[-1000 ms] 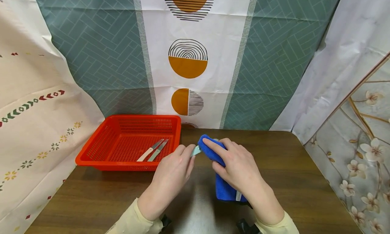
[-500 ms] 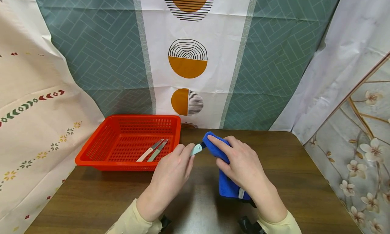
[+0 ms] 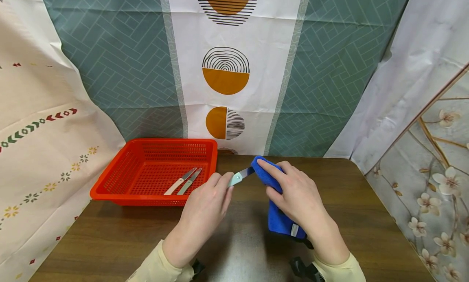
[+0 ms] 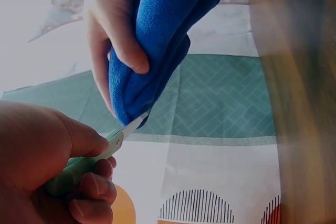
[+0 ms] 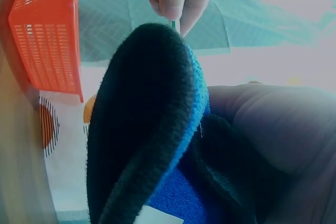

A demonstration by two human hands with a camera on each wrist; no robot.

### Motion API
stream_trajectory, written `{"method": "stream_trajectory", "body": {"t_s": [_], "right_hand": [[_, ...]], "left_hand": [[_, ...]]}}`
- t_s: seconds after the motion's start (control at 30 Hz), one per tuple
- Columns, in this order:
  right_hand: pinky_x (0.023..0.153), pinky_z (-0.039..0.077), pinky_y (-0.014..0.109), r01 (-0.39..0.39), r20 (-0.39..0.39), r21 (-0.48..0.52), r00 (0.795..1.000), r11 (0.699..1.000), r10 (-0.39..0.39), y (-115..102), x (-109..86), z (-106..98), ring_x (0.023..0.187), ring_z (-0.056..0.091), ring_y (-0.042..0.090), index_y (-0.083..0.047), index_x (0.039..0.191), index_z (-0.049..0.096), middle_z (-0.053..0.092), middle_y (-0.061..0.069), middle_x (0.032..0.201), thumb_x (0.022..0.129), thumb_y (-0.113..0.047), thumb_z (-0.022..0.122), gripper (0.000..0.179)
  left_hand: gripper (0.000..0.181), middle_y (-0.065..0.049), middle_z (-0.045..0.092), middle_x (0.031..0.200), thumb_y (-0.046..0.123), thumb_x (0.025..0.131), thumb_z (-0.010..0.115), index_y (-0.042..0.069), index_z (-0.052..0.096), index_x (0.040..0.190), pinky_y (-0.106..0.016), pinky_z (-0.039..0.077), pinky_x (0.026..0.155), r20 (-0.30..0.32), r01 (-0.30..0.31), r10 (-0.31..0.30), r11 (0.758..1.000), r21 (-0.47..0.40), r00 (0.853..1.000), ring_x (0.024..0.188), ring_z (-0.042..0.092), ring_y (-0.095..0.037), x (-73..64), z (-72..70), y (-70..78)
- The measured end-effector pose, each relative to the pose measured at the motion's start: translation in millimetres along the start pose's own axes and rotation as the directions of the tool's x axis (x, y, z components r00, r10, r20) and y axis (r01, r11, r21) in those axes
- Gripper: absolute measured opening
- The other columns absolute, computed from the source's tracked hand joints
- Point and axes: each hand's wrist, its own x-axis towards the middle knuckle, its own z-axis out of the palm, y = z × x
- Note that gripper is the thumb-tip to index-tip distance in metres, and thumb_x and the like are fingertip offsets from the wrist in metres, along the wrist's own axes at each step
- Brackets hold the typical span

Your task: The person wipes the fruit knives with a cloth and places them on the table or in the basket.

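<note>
My left hand grips the mint-green handle of a folding knife, its blade pointing up and to the right. A blue cloth is pinched in my right hand, folded over the blade's outer end, which it hides. Part of the bare blade shows between handle and cloth. In the left wrist view, the blade runs into the lower fold of the cloth, and my right thumb lies along its side. The cloth fills much of the right wrist view, with a white tag at its lower part.
A red plastic basket stands at the back left of the brown wooden table. Inside it lie a knife with a pinkish handle and one with a green handle. Patterned fabric hangs behind the table.
My right hand has slid the cloth up and to the right along the blade, away from the handle, baring more of the blade. My left hand has stayed nearly still.
</note>
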Motion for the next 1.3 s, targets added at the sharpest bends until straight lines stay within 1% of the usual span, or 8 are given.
{"method": "stream_trajectory", "body": {"t_s": [0.23,0.43,0.57,0.7,0.9,1.07,1.3], "right_hand": [[0.082,0.060,0.049,-0.026,0.007,0.001,1.000,1.000,0.026,4,0.1,-1,0.098,0.067,0.025,-0.033,0.164,0.055,0.069,0.010,0.125,0.097,-0.022,0.076,0.071],[0.078,0.059,0.048,-0.041,0.002,0.000,0.999,0.999,0.041,9,-0.8,-2,0.097,0.067,0.026,-0.033,0.164,0.056,0.069,0.010,0.125,0.097,-0.021,0.074,0.070],[0.078,0.060,0.050,-0.059,0.013,0.002,0.998,0.998,0.059,13,-0.4,-3,0.098,0.067,0.027,-0.034,0.164,0.055,0.069,0.011,0.126,0.098,-0.022,0.074,0.070],[0.077,0.059,0.050,-0.083,0.023,0.002,0.996,0.997,0.083,17,-0.5,-6,0.099,0.067,0.028,-0.034,0.164,0.054,0.068,0.011,0.127,0.098,-0.022,0.074,0.070],[0.076,0.058,0.051,-0.114,0.000,0.002,0.993,0.993,0.114,20,-2.8,-11,0.100,0.068,0.029,-0.035,0.164,0.054,0.069,0.010,0.129,0.099,-0.022,0.073,0.069],[0.077,0.059,0.051,-0.077,-0.011,0.002,0.997,0.997,0.077,12,-3.5,-13,0.100,0.068,0.029,-0.035,0.164,0.054,0.069,0.010,0.127,0.098,-0.022,0.075,0.071],[0.079,0.060,0.046,0.029,-0.048,-0.018,0.998,0.999,-0.030,-8,-3.9,-10,0.095,0.068,0.026,-0.031,0.163,0.057,0.068,0.011,0.124,0.096,-0.021,0.079,0.071]], "left_hand": [[0.034,-0.003,0.060,0.088,0.011,0.098,0.085,0.004,0.071,0.129,-0.022,0.042,0.049,-0.017,-0.015,0.015,1.000,0.007,1.000,0.063,0.050,-0.013,0.1,-0.3,-0.3],[0.036,-0.004,0.062,0.090,0.011,0.097,0.086,0.004,0.071,0.129,-0.021,0.044,0.050,0.001,0.000,0.000,1.000,-0.009,1.000,0.064,0.050,-0.013,0.7,-1.3,0.2],[0.037,-0.005,0.063,0.090,0.011,0.097,0.087,0.003,0.071,0.128,-0.021,0.046,0.051,0.006,0.008,-0.008,1.000,-0.013,1.000,0.064,0.051,-0.014,1.5,-1.7,0.6],[0.037,-0.005,0.063,0.089,0.010,0.096,0.087,0.004,0.072,0.128,-0.023,0.048,0.051,-0.014,-0.005,0.005,1.000,-0.004,1.000,0.065,0.053,-0.014,2.0,-1.6,-0.3],[0.037,-0.004,0.062,0.088,0.008,0.095,0.088,0.004,0.071,0.127,-0.025,0.048,0.050,-0.040,-0.021,0.021,1.000,0.007,0.999,0.065,0.054,-0.016,1.9,-1.0,-1.6],[0.037,-0.004,0.062,0.088,0.010,0.095,0.087,0.004,0.071,0.128,-0.024,0.047,0.050,-0.027,-0.014,0.014,1.000,0.006,1.000,0.065,0.053,-0.015,1.5,-0.8,-1.8],[0.037,-0.004,0.061,0.088,0.011,0.096,0.088,0.004,0.072,0.128,-0.021,0.044,0.050,-0.005,0.003,-0.003,1.000,0.002,1.000,0.063,0.051,-0.013,0.6,0.0,-1.4]]}}
